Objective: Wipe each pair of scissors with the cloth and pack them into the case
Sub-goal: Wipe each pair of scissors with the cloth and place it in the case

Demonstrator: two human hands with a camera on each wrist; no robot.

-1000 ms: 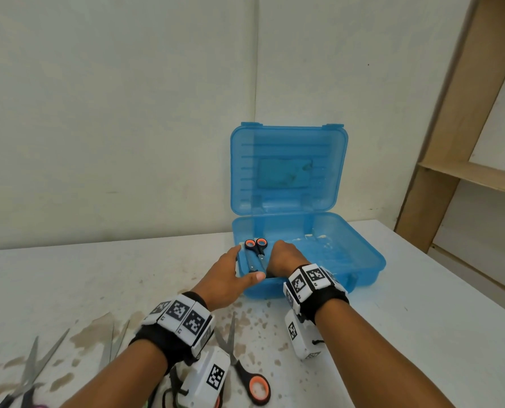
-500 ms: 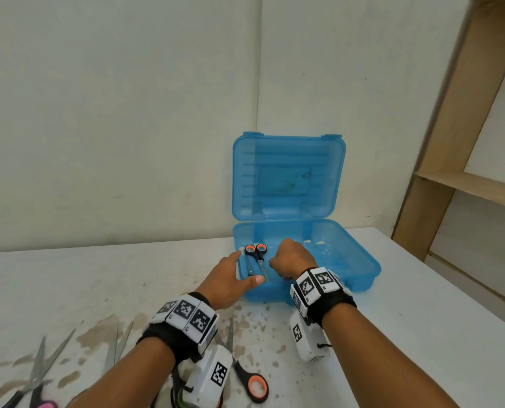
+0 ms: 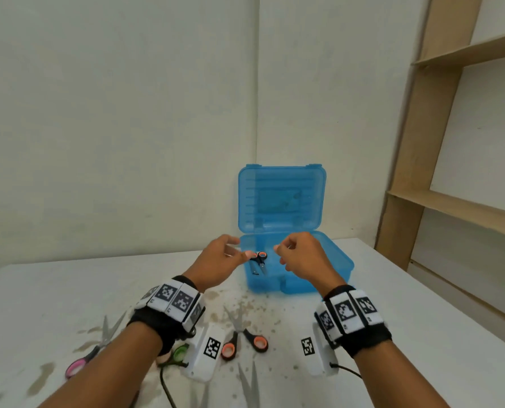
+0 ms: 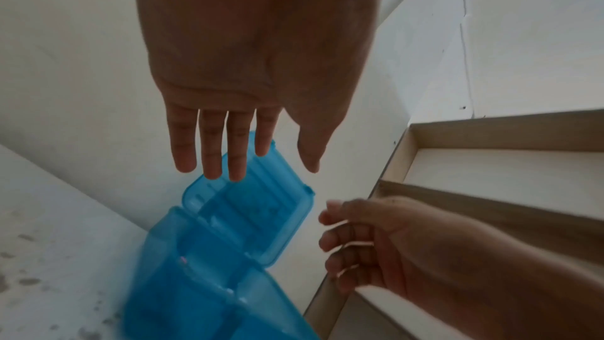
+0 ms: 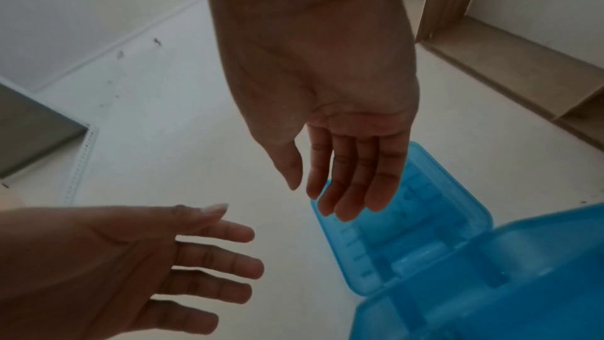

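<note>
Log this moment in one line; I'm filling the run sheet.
left hand: open, empty | right hand: open, empty | case: lid up, one scissors inside | table: more scissors waiting

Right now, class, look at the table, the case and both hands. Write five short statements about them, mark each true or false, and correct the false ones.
1. The blue case stands open with its lid upright. True.
2. The small orange-handled scissors lie inside the case. True.
3. The left hand grips a pair of scissors. False: it holds nothing, fingers relaxed.
4. The right hand presses the lid shut. False: it hovers over the open case, empty.
5. The pink-handled scissors are packed in the case. False: they lie on the table, left of the left arm.
</note>
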